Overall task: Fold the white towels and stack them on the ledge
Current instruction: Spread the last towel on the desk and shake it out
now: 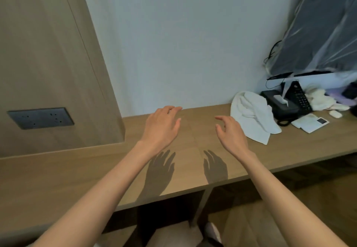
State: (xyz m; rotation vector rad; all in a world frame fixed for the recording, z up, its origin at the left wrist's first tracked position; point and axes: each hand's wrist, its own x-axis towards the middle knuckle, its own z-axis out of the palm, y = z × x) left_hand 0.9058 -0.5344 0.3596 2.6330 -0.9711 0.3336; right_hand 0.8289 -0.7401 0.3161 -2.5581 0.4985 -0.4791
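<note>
A crumpled white towel (253, 117) lies in a heap on the wooden ledge (183, 165), right of centre. My left hand (163, 127) hovers above the bare ledge with its fingers relaxed and holds nothing. My right hand (230, 133) hovers beside it, fingers loosely spread and empty, just left of the towel and not touching it. Both hands cast shadows on the wood below them.
A black telephone (286, 102) stands right behind the towel, with white papers (309, 123) and a pile of pale cloth (320, 99) further right. A plastic-covered screen (318, 32) leans on the wall. A wooden panel with a socket plate (40, 118) rises at the left.
</note>
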